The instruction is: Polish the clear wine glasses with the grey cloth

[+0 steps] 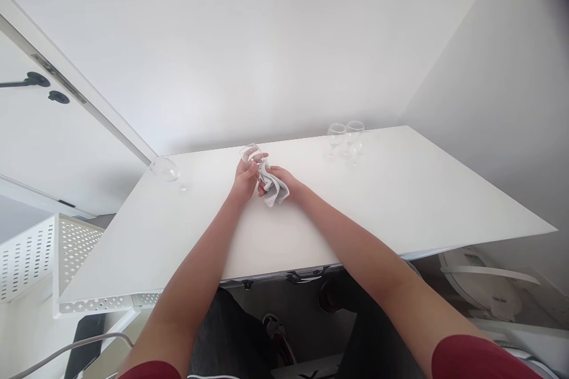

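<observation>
My left hand (246, 174) is closed around a clear stemmed glass (251, 154), its bowl tilted up and away from me above the table. A crumpled white-grey cloth (274, 188) hangs from my right hand (287, 177), whose fingers are closed on it. The cloth meets the lower part of the glass, so the stem and foot are mostly hidden. Both hands are close together over the middle of the white table (275, 243).
Two clear stemmed glasses (336, 132) (355, 129) stand near the wall at the back right. Another clear glass (165, 170) is at the table's left edge; whether it stands or lies, I cannot tell. A perforated white rack (77, 240) is at the left.
</observation>
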`<state>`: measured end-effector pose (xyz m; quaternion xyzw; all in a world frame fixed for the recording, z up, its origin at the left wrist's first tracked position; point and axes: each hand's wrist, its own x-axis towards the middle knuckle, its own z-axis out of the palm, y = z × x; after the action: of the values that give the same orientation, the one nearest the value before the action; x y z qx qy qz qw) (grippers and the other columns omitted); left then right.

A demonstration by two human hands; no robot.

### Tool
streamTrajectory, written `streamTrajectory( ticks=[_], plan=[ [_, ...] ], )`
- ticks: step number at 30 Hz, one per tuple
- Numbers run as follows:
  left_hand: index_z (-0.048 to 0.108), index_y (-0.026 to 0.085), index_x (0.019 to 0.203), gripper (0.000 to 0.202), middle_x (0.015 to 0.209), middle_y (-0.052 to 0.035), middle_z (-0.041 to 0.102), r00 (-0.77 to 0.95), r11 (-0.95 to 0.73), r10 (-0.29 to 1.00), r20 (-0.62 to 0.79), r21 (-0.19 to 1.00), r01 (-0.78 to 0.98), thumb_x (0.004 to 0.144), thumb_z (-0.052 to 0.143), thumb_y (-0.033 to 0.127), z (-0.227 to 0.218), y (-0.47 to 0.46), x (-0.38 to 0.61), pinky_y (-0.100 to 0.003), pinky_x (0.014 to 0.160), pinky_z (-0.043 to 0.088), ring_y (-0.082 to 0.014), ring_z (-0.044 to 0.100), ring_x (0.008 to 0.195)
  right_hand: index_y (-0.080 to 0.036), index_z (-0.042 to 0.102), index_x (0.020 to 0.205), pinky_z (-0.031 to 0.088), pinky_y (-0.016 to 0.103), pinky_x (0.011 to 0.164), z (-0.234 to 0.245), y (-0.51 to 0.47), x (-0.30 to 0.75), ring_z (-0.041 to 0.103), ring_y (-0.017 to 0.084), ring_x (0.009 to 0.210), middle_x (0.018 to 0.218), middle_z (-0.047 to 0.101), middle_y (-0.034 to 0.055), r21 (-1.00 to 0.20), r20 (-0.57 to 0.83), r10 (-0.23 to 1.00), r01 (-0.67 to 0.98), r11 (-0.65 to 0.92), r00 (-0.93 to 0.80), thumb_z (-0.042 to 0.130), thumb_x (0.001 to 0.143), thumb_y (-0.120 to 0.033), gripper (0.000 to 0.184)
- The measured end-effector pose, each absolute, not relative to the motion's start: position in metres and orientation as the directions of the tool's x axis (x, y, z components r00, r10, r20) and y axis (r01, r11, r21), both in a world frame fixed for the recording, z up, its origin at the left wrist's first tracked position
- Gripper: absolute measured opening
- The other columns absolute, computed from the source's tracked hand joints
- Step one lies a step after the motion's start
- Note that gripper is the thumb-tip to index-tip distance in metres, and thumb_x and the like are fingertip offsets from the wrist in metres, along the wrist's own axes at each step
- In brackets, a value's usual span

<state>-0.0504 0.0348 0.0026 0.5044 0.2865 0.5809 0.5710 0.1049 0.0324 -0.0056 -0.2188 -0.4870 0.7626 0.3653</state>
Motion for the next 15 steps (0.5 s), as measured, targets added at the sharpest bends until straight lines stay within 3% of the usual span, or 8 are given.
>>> streamTrajectory(
  ticks=[4, 6, 9, 12, 15],
  plan=[
    [0.058, 0.027, 0.129, 0.064, 0.132, -0.0123, 0.067, 0.149, -0.186, 0.954, 0.259, 0.905, -0.381, 0.076, 0.084, 0.053, 0.0039, 0.035, -0.0502, -0.036, 0.079, 0.054, -0.0209, 0.069, 0.093, -0.018, 0.064, 0.082, 0.049, 0.029, 0.063, -0.0081, 0.0338, 0.1007, 0.061, 0.017, 0.065, 0.07, 0.066, 0.0009, -0.976, 0.139, 0.909, -0.209, 0.059, -0.394, 0.08, 0.076, -0.061, 0.046],
    [0.058, 0.027, 0.128, 0.061, 0.13, -0.0109, 0.068, 0.14, -0.193, 0.953, 0.268, 0.896, -0.401, 0.077, 0.084, 0.048, 0.0042, 0.0357, -0.0506, -0.035, 0.083, 0.054, -0.0204, 0.069, 0.096, -0.018, 0.063, 0.076, 0.046, 0.027, 0.061, -0.0093, 0.0349, 0.0986, 0.058, 0.015, 0.064, 0.069, 0.065, -0.0003, -0.979, 0.18, 0.936, -0.147, 0.141, -0.301, 0.079, 0.077, -0.06, 0.045],
    [0.059, 0.026, 0.124, 0.056, 0.125, -0.0102, 0.07, 0.142, -0.179, 0.955, 0.26, 0.889, -0.421, 0.079, 0.083, 0.048, 0.0045, 0.0359, -0.0516, -0.033, 0.074, 0.053, -0.0198, 0.068, 0.092, -0.019, 0.062, 0.077, 0.05, 0.031, 0.06, -0.0086, 0.0356, 0.0999, 0.061, 0.018, 0.06, 0.066, 0.065, 0.0017, -0.966, 0.061, 0.915, -0.254, -0.046, -0.398, 0.075, 0.08, -0.066, 0.049],
    [0.058, 0.026, 0.125, 0.059, 0.126, -0.0109, 0.07, 0.162, -0.162, 0.954, 0.252, 0.888, -0.43, 0.078, 0.083, 0.052, 0.0051, 0.0349, -0.0524, -0.031, 0.065, 0.051, -0.0197, 0.067, 0.086, -0.018, 0.062, 0.083, 0.053, 0.035, 0.058, -0.0052, 0.0347, 0.1052, 0.065, 0.021, 0.058, 0.064, 0.067, 0.0046, -0.898, -0.011, 0.81, -0.35, -0.266, -0.586, 0.075, 0.08, -0.067, 0.051],
    [0.058, 0.025, 0.126, 0.058, 0.128, -0.011, 0.069, 0.171, -0.153, 0.952, 0.254, 0.88, -0.45, 0.079, 0.082, 0.051, 0.0054, 0.0338, -0.0528, -0.03, 0.062, 0.05, -0.0179, 0.064, 0.082, -0.017, 0.063, 0.086, 0.056, 0.033, 0.059, -0.003, 0.0333, 0.108, 0.068, 0.021, 0.061, 0.068, 0.069, 0.0053, -0.887, 0.039, 0.78, -0.381, -0.26, -0.624, 0.082, 0.078, -0.058, 0.046]
  ],
)
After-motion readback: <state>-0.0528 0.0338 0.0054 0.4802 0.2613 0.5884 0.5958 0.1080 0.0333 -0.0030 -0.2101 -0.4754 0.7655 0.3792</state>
